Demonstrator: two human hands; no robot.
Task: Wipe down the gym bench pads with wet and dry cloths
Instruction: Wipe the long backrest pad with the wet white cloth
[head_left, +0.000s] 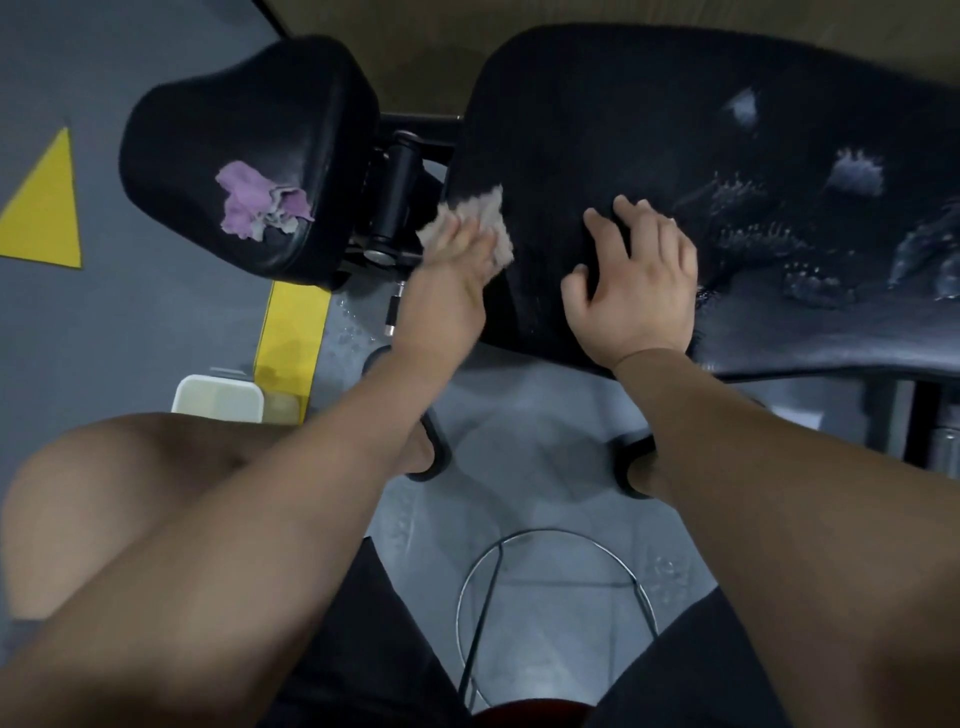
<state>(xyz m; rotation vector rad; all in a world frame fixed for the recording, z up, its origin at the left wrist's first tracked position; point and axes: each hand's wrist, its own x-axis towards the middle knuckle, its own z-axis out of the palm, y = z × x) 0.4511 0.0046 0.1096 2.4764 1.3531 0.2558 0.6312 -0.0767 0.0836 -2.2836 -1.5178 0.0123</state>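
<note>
Left grip lies flat with straight fingers, nothing clenched, pressing a beige cloth onto the left end of the long pad; palm pressure likely serves to drag it across, and the hand is motion-blurred. Right grip is released, fingers spread on the pad just right of the cloth, probably bracing, with its wrist at the near edge. Purple cloth sits crumpled on the seat pad at left, parked within reach; wet streaks show further right.
</note>
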